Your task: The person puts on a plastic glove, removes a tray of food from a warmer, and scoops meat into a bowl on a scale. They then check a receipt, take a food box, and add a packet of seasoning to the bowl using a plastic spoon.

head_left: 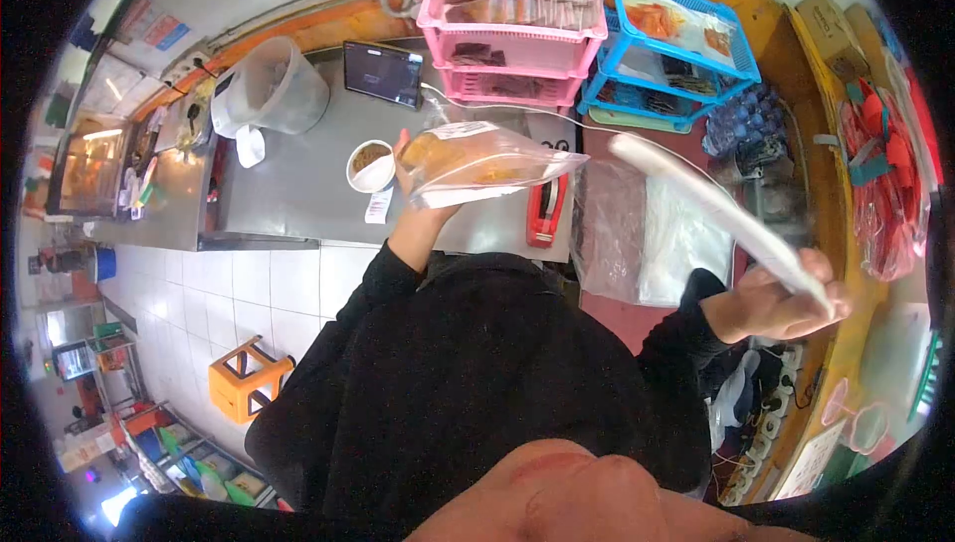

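A clear plastic bag (487,159) with flat yellowish-brown food inside rests in my left hand (423,209), its thumb and fingers around the bag's left end. My right hand (786,303), out to the right, is closed on one end of a long white strip (721,206), blurred by motion, that slants up toward the bag. Left of the bag, a white bowl (371,166) of brown crumbs sits on the metal counter (328,194), with a small printed label (378,207) below it. A red tape dispenser (545,212) stands below the bag's right end.
Pink stacked baskets (514,33) and blue ones (681,35) hold packets behind the bag. A tablet (383,75) and a large white bucket (271,90) are at the back left. Clear plastic bags (686,239) lie right of the dispenser. A yellow stool (247,381) stands on the floor.
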`<state>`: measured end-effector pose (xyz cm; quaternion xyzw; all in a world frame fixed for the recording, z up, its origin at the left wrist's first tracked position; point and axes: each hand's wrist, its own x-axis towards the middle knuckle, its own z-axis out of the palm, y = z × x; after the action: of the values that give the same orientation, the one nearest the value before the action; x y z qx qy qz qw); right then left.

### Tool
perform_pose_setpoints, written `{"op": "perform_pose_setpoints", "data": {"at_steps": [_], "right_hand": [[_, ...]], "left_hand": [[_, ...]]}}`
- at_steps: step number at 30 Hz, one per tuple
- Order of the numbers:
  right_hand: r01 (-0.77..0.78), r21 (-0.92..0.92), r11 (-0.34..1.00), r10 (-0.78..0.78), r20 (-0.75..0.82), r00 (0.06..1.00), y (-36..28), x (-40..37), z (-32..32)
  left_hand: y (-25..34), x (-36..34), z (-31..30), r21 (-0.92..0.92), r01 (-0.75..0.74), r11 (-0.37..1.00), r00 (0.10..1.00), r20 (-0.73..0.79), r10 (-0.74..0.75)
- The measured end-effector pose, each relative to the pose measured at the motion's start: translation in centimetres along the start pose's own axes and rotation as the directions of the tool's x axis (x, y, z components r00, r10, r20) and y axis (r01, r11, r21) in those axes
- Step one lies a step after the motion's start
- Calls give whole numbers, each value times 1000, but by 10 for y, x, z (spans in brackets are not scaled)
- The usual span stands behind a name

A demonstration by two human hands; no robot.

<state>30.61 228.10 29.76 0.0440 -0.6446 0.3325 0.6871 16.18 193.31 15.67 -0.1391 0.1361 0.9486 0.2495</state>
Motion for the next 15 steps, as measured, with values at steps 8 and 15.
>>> {"op": "perform_pose_setpoints", "data": {"at_steps": [8, 15], "right_hand": [[-284, 702, 653, -50, 414, 909, -58, -25, 75], [-430, 735, 525, -295, 631, 718, -79, -61, 136]], "left_hand": [[26, -18, -9, 27, -69, 997, 997, 27, 68], [67, -32, -29, -19, -243, 970, 969, -57, 241]]}}
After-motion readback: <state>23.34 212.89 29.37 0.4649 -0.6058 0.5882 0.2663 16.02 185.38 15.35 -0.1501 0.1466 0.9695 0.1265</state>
